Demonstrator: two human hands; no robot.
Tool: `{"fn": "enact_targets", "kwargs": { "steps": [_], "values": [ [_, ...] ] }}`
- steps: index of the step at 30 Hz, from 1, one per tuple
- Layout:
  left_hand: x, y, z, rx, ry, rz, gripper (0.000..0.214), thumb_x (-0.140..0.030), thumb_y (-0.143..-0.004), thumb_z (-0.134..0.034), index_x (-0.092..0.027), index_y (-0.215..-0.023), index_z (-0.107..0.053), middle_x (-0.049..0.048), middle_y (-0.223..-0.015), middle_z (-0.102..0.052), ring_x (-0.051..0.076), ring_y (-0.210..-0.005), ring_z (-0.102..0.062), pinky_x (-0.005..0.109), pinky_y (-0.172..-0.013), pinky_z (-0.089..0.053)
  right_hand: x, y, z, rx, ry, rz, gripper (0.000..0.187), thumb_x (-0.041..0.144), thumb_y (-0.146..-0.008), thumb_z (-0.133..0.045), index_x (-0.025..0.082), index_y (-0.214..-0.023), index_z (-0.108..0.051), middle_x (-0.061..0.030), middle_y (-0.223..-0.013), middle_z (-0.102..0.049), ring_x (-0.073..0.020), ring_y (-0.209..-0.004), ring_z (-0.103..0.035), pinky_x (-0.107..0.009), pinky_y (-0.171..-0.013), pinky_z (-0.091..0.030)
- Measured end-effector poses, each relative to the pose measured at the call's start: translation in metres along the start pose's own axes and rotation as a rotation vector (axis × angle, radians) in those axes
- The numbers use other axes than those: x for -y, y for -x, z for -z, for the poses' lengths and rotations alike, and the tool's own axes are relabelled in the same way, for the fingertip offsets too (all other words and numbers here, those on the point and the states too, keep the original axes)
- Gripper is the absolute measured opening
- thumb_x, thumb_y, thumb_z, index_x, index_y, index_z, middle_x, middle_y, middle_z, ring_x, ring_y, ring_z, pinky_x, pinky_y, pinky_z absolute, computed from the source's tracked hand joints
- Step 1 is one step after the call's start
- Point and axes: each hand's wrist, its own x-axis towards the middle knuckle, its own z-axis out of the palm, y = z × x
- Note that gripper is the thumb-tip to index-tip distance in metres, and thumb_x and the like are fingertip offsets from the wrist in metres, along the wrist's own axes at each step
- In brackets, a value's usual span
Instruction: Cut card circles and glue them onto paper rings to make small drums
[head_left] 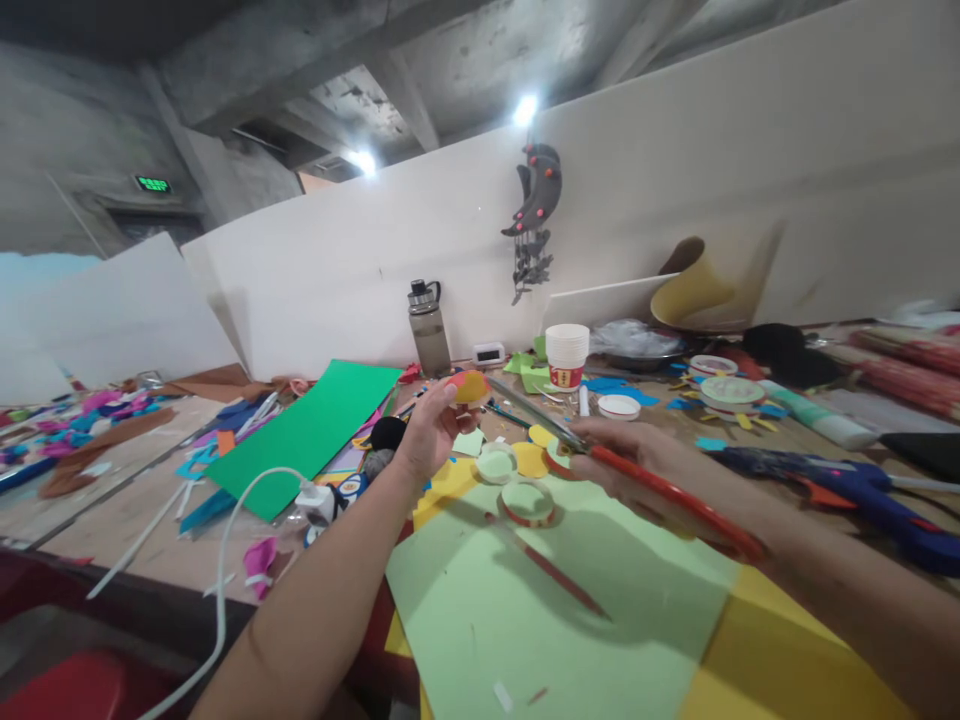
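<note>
aloft, disc in left grip

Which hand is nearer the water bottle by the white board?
Left. The left hand, holding a round orange piece, is just in front of the water bottle; the right hand, gripping red-handled scissors, is farther off to its right.

Table: a sheet lies at the near edge, centre. On it lie a pencil and, further back, a ring. The left hand is above the sheet's far left corner, holding a disc. The right hand is to its right, holding scissors (blades pointing away and left). A card lies left of both hands. Behind it stands a bottle, with cups to the right. A glue gun lies right of the right hand.
</note>
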Motion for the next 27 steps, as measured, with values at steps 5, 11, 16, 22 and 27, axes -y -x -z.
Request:
{"fn": "enact_targets", "kwargs": {
  "steps": [5, 11, 16, 22, 27],
  "values": [
    [0.001, 0.003, -0.003, 0.030, -0.020, 0.092, 0.035, -0.044, -0.072, -0.072, -0.016, -0.093, -0.069, 0.0038, -0.078, -0.068, 0.012, -0.061, -0.059, 0.023, -0.056, -0.043, 0.010, 0.006, 0.008, 0.136, -0.044, -0.033, 0.039, 0.057, -0.083, -0.060, 0.019, -0.083, -0.053, 0.0078, -0.050, -0.044, -0.0061, -0.037, -0.040, -0.018, -0.036, -0.031],
    [0.002, 0.005, 0.000, 0.160, -0.088, 0.092, 0.032, -0.044, -0.077, -0.066, -0.014, -0.087, -0.070, 0.0045, -0.070, -0.064, 0.012, -0.057, -0.054, 0.024, -0.053, -0.042, 0.000, 0.004, 0.009, 0.161, -0.028, -0.004, 0.034, 0.052, -0.087, -0.058, 0.019, -0.081, -0.053, 0.0082, -0.047, -0.046, -0.0039, -0.032, -0.038, -0.016, -0.033, -0.030],
    [0.003, 0.004, 0.003, 0.207, -0.114, 0.099, 0.030, -0.044, -0.077, -0.064, -0.015, -0.084, -0.067, 0.0030, -0.067, -0.060, 0.011, -0.057, -0.052, 0.022, -0.053, -0.041, 0.000, 0.006, 0.010, 0.188, -0.044, -0.032, 0.032, 0.050, -0.087, -0.058, 0.020, -0.077, -0.050, 0.0081, -0.046, -0.047, -0.0042, -0.033, -0.037, -0.015, -0.031, -0.029],
    [-0.001, 0.005, 0.001, 0.236, -0.144, 0.116, 0.030, -0.045, -0.076, -0.065, -0.015, -0.079, -0.066, 0.0021, -0.064, -0.056, 0.011, -0.056, -0.049, 0.022, -0.053, -0.040, 0.000, 0.006, 0.007, 0.157, -0.027, -0.033, 0.035, 0.053, -0.085, -0.059, 0.021, -0.075, -0.048, 0.0082, -0.047, -0.047, -0.0042, -0.032, -0.037, -0.014, -0.029, -0.027],
    [-0.004, 0.005, 0.001, 0.251, -0.144, 0.136, 0.031, -0.045, -0.073, -0.067, -0.015, -0.077, -0.065, 0.0018, -0.064, -0.056, 0.010, -0.054, -0.049, 0.022, -0.052, -0.040, -0.007, 0.003, 0.005, 0.163, -0.023, -0.011, 0.035, 0.053, -0.085, -0.058, 0.020, -0.075, -0.050, 0.0080, -0.045, -0.047, -0.0042, -0.031, -0.036, -0.015, -0.030, -0.028]
  ]
}}
